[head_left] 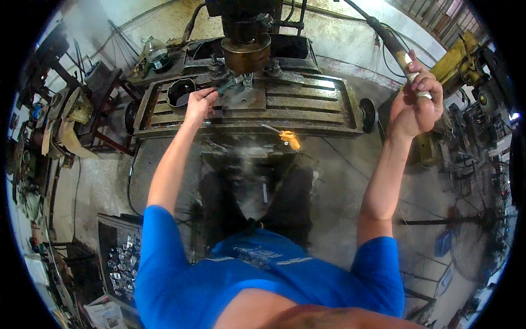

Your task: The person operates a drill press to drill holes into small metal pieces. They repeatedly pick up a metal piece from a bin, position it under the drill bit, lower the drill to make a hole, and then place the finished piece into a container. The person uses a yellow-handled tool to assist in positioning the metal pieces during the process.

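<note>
My left hand (201,105) reaches over the left half of the slotted metal machine table (323,109). Its fingers are closed in a pinch. A slim greenish thing (230,84) starts at the fingertips and points to the small metal workpiece (248,82) under the spindle; whether my fingers hold it I cannot make out. Just left of that hand stands a dark, open-topped container (181,93). Up on the right, my right hand (417,107) has its fingers wrapped round the end of a long lever (390,41). White wrapping shows on some fingers.
The round spindle head (246,52) hangs over the table. An orange-handled air gun (289,139) is at the table's front edge. A clear bottle (156,54) stands at the back left. A crate of small metal parts (123,263) lies lower left, a fan (482,241) lower right.
</note>
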A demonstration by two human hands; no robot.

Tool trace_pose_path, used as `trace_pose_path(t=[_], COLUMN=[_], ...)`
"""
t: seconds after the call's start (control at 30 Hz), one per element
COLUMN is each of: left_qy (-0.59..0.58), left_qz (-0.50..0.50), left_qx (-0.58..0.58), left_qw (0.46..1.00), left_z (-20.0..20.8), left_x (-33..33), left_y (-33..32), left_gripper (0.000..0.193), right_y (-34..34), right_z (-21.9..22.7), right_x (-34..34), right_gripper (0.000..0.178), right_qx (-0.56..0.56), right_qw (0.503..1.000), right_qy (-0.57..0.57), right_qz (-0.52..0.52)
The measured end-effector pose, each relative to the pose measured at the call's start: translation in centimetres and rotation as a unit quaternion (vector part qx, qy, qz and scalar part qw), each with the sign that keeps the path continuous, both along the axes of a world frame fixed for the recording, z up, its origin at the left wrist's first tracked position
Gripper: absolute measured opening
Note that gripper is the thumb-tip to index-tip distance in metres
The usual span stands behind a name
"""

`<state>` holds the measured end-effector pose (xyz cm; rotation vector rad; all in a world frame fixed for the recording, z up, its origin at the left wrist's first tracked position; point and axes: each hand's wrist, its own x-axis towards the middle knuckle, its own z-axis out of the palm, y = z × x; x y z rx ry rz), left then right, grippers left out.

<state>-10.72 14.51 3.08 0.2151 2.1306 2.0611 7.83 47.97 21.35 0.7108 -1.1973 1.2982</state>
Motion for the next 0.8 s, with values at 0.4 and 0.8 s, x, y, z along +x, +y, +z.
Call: trace_pose_path(t=[0.4,0.8], left_qy=[0.003,0.058], left_qz=[-0.060,-0.049], left_qx=[-0.006,-0.069], left_qw=[0.998,0.995], left_z=[-0.4,-0.4], left_x=[4.1,5.6], left_y=[-1.4,-1.6], left_gripper=[0.029,0.030], right_y=[0.2,0.1], right_z=[-2.2,-4.1], right_x=[-0.2,-0.4], right_gripper=[0.019,0.025], right_qx=[0.020,0.031], right_qw=[1.000,0.999], right_qy=[0.004,0.001], right_qz=[-0.004,-0.025])
